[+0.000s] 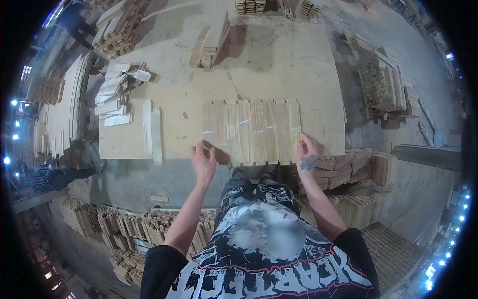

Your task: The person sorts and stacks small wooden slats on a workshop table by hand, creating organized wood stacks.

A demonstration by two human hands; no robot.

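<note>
A row of narrow wooden slats (251, 129) lies side by side at the front edge of the large tabletop (174, 84), their ends slightly uneven. My left hand (203, 162) is at the row's lower left corner, thumb and forefinger curled about the edge of the outermost slat. At the opposite end, my right hand (306, 153) has its fingertips closed on the outer edge of the rightmost slat. The row spans the gap between both hands.
Two loose pale slats (153, 130) lie left of the row. A jumbled pile of boards (117, 94) sits farther left, and a stack of planks (211, 42) stands at the back. Bundled wood (348, 167) is at the right below the table. A person (55, 177) is at far left.
</note>
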